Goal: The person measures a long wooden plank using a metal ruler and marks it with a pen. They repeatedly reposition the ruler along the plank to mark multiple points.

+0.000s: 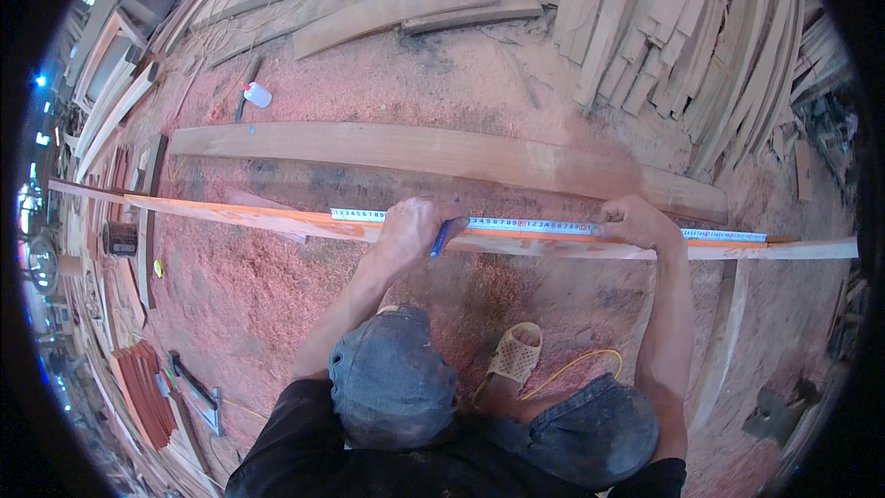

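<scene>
– Holding what in the left hand (412, 223)?
– Gripping a blue pen (440, 239), curled around it.
– And with the right hand (634, 223)?
– Touching a white measuring tape (544, 227) with bent fingers. Pinching it? Cannot tell.
– Where to find the tape?
– Between the hands and past both, along a long board (544, 247). Beyond them, a big plank (369, 146).

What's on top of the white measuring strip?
The bare left hand, gripping a slim blue tool, and the bare right hand cover stretches of the strip. Markings under them can't be seen; those between show.
</scene>
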### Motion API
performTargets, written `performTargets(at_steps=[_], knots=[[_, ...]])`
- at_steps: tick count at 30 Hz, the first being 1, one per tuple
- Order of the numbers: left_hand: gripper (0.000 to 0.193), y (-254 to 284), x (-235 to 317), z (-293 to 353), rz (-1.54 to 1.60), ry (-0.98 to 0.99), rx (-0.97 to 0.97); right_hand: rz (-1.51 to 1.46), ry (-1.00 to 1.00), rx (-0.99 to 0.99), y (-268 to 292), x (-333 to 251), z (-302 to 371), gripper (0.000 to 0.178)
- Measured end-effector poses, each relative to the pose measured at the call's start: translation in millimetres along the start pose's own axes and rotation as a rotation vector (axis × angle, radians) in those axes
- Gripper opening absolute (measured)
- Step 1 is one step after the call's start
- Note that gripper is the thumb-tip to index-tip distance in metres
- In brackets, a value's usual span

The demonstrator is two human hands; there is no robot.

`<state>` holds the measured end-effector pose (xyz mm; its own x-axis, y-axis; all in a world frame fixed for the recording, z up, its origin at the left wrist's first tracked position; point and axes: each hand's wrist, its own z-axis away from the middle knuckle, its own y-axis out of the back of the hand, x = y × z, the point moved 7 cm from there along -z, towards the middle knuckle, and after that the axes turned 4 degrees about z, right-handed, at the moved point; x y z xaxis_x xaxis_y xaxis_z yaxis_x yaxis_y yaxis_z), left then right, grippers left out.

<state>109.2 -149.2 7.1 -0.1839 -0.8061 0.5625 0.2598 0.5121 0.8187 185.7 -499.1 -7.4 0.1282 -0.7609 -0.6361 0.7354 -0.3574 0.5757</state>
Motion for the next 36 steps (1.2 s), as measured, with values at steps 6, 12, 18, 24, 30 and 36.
performTargets(at_steps=[6, 12, 18, 24, 30, 36], knots=[[0.025, 3, 4, 0, 0.078, -0.025, -0.043, 0.085, 0.026, -0.020, -2, 3, -4, 0.029], [0.023, 67, 20, 6, 0.215, -0.032, 0.015, 0.057, 0.123, 0.016, 0, -5, -1, 0.034], [0.023, 157, 77, 1, 0.182, -0.136, 0.074, 0.069, 0.153, 0.014, 1, -4, -1, 0.029], [0.024, 135, 144, -16, 0.095, -0.335, -0.135, -0.007, 0.221, -0.062, -2, -5, -6, 0.022], [0.024, 95, 126, -11, 0.370, -0.127, 0.044, -0.025, 0.147, -0.085, -2, -2, -7, 0.020], [0.021, 44, 77, 20, 0.616, 0.092, 0.327, -0.050, 0.048, -0.096, 0, -8, -5, 0.023]])
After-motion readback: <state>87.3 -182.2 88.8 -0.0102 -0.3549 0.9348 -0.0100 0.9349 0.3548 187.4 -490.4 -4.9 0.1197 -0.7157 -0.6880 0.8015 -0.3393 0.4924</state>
